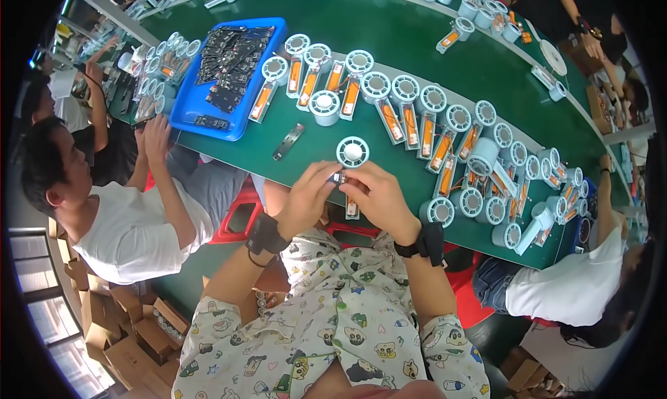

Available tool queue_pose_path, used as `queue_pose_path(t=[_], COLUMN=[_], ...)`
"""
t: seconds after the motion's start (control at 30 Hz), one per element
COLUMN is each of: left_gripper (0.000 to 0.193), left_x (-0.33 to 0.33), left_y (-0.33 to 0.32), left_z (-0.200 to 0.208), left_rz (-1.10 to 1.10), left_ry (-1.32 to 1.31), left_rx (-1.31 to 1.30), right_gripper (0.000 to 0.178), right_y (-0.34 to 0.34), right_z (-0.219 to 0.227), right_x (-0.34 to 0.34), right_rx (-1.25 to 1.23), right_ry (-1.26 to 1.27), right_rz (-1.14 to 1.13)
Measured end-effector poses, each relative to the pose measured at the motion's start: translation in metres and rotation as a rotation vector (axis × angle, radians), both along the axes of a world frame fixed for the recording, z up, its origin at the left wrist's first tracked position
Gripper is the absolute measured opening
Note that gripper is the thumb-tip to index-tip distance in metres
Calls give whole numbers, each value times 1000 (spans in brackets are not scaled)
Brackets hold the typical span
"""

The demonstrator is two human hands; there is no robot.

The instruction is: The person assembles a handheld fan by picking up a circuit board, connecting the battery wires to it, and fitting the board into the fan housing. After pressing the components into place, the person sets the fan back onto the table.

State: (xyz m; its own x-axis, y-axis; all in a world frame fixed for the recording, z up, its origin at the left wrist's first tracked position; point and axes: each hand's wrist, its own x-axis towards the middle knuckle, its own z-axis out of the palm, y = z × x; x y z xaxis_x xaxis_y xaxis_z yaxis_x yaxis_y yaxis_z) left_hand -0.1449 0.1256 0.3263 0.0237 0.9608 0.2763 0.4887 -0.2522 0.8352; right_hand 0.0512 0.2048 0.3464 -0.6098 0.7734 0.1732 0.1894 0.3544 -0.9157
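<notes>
My left hand [309, 193] and my right hand [381, 196] meet at the table's near edge, fingers pinched together. Between the fingertips is a small dark part with a white spot [338, 178], too small to name surely; both hands grip it. A light-blue handheld fan [353, 152] lies beneath them, its round grille head just beyond my fingers. Its handle runs toward me under my hands, with an orange battery [352, 208] showing below. To the left of the fan head lies a narrow dark-grey strip [288, 142]. Another fan [324, 107] stands farther off.
A blue tray [179, 111] piled with black circuit boards [233, 62] stands at left. Rows of fans with orange batteries [410, 121] cover the green table [267, 164] to the right. Co-workers sit on both sides; one's hand [157, 136] rests near the tray. Cardboard boxes [128, 357] stand lower left.
</notes>
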Motion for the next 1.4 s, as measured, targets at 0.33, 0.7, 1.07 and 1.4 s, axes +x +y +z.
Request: queue_pose_path(t=[0.33, 0.7, 1.07, 1.4], left_gripper=[36, 28, 32, 29], left_x=[13, 49, 49, 42], left_y=[-19, -25, -33, -23], left_z=[8, 11, 21, 0], left_rz=[42, 246, 306, 287], left_ry=[63, -360, -548, -749], left_rx=[-67, -296, -483, -501], right_gripper=[18, 17, 24, 29], right_y=[2, -16, -32, -44], right_z=[-5, -8, 17, 1], right_x=[4, -11, -10, 2], right_rx=[250, 587, 515, 490], right_ry=[-73, -220, -443, -402], right_rz=[-18, -208, -150, -204])
